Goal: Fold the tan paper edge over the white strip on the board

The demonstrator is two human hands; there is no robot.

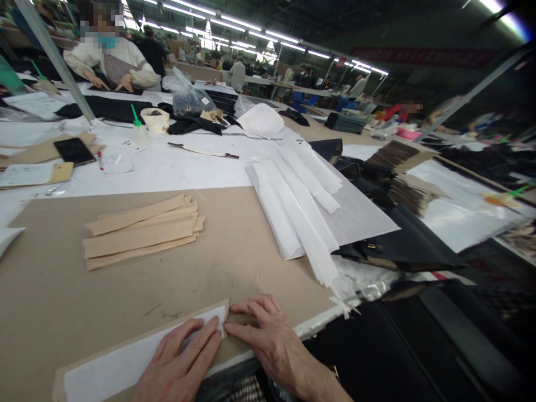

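Observation:
A long beige strip [58,381] lies at the table's near edge with a narrower white strip [104,360] on top, beige showing around its border. My left hand [182,357] rests on the white strip, fingers stretched out and pressing down close to its right end. Just beyond that end is my right hand [272,340]; its thumb and forefinger are apart, with the thumb tip at the beige strip's end edge. Farther back, a loose stack of beige strips [142,231] sits on the brown board [226,223]. Several white strips [297,201] fan out at the right.
A phone [74,151], a red pen [100,161] and papers lie at the back left. A tape roll [154,120] stands near a green-tipped bottle [136,117]. Black material [402,335] fills the right. A co-worker [113,61] works across the table.

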